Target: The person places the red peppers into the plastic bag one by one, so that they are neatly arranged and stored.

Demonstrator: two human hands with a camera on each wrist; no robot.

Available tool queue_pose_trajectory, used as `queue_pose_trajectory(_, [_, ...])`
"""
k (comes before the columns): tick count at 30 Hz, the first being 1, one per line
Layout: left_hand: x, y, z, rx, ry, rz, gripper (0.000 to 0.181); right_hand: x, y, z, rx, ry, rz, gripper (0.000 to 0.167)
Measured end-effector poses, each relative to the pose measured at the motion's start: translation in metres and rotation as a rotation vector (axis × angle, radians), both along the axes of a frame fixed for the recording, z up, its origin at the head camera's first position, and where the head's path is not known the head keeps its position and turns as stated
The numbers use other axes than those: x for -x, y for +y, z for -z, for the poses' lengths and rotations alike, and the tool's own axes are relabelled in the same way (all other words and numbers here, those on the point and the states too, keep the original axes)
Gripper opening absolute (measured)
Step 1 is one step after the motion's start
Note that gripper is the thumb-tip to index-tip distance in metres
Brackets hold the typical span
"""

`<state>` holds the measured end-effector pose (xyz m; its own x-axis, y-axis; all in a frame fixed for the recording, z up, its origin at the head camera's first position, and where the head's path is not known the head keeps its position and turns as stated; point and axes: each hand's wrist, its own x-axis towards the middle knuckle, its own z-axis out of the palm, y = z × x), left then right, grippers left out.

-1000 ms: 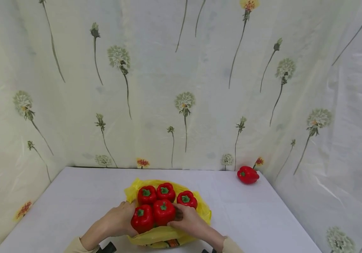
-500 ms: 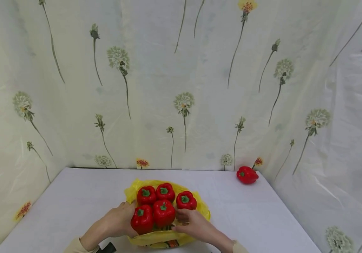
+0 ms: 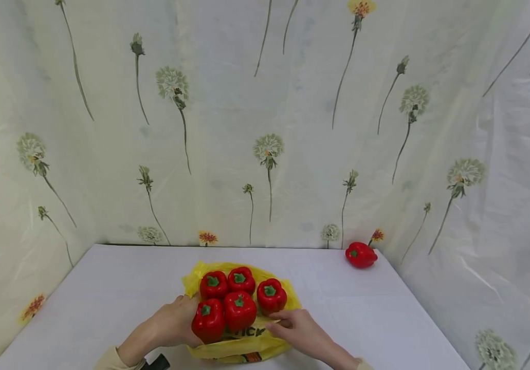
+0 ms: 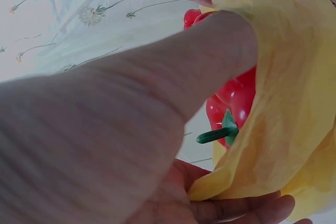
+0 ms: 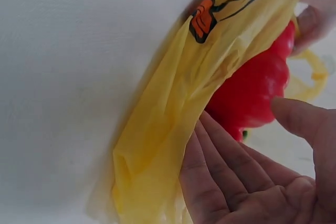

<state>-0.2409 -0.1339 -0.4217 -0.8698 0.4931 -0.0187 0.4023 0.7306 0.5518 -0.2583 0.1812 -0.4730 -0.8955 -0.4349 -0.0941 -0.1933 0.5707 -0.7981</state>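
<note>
Several red bell peppers sit stems up in an open yellow plastic bag (image 3: pixel 276 345). My left hand (image 3: pixel 172 322) holds the bag's left side, with the thumb inside over the peppers and the fingers outside, as the left wrist view shows. Its thumb lies by the front-left bell pepper (image 3: pixel 208 326). On the right, my right hand (image 3: pixel 298 329) has its fingers extended against the bag's edge, near the right bell pepper (image 3: pixel 271 296). In the right wrist view, the thumb stands apart from the fingers and a red bell pepper (image 5: pixel 252 90) shows beyond them.
Another red bell pepper (image 3: pixel 360 255) lies on its side at the table's back right corner. The white table (image 3: pixel 366 318) is bounded by a floral sheet (image 3: pixel 227 128) at the back and sides.
My right hand has moved right, from beside the front-middle bell pepper to the bag's right edge, uncovering printed letters inside the bag. The left hand stays in place.
</note>
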Motion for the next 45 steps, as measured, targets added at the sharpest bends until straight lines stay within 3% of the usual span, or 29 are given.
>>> queue_pose_trajectory(6, [0.002, 0.0, -0.002, -0.004, -0.008, -0.001, 0.102, -0.001, 0.014, -0.008, -0.019, 0.027, -0.006, 0.042])
queue_pose_trajectory(15, [0.004, -0.001, -0.005, -0.008, -0.037, -0.019, 0.102, -0.001, 0.033, -0.025, 0.029, 0.022, 0.02, 0.047])
queue_pose_trajectory(22, [0.006, -0.002, -0.005, 0.002, -0.039, -0.013, 0.101, -0.001, 0.045, -0.04, 0.022, 0.033, 0.098, 0.062])
queue_pose_trajectory(33, [0.006, -0.003, -0.007, -0.007, -0.032, -0.006, 0.1, -0.002, 0.062, -0.065, 0.001, 0.087, 0.241, 0.065])
queue_pose_trajectory(39, [0.005, -0.002, -0.008, -0.004, -0.032, -0.012, 0.101, -0.002, 0.067, -0.069, -0.008, 0.101, 0.356, 0.078])
queue_pose_trajectory(45, [0.004, -0.002, -0.007, 0.002, -0.038, -0.02, 0.1, -0.001, 0.075, -0.069, -0.012, 0.145, 0.396, 0.086])
